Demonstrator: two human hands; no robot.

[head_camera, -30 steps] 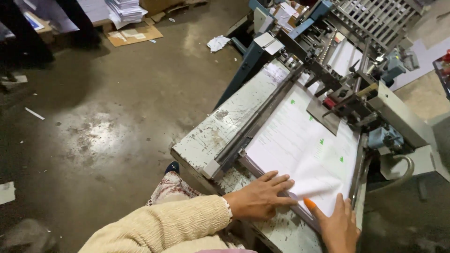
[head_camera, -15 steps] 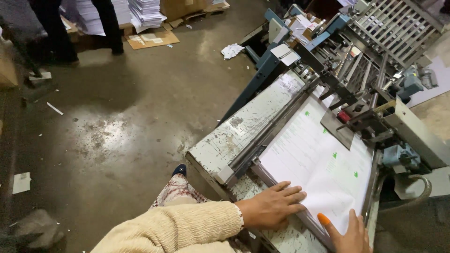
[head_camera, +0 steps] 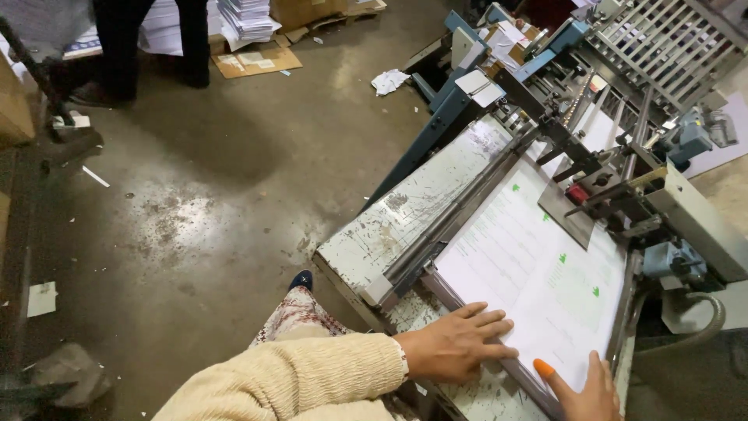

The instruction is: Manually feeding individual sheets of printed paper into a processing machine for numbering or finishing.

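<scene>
The left hand [head_camera: 460, 343] lies flat, palm down, fingers spread and pointing toward the far side, on the near left corner of a stack of white printed sheets [head_camera: 538, 273]. Its fingertips rest on the paper while the heel of the hand sits over the metal edge rail below the stack. A cream knitted sleeve [head_camera: 288, 386] covers the forearm up to the wrist.

The right hand [head_camera: 584, 390] comes up from the bottom edge of the view at the near right corner of the same stack — fingers extended upward and resting on the paper, with an orange rubber fingertip cover [head_camera: 543, 368] on one finger. Part of this hand is cut off by the frame, so how its palm sits cannot be told. Neither hand pinches or lifts anything; both press on the sheets.

The stack lies on the feed table [head_camera: 405, 210] of a paper-handling machine, a worn, paint-chipped pale metal surface. The sheets fill the right half of the table, bounded on the left by a long dark guide bar [head_camera: 452, 222] that runs from the near edge toward the far end. The sheets carry faint text and small green marks. At the far end of the stack stand the machine's dark metal arms and rollers [head_camera: 600, 168], with blue frame parts [head_camera: 448, 109] beyond.

Left of the table is a stained concrete floor [head_camera: 202, 195] — a crumpled paper [head_camera: 388, 80] lies on it near the machine, and piles of printed paper [head_camera: 245, 17] stand at the far edge beside another person's dark trouser legs [head_camera: 152, 39].
</scene>
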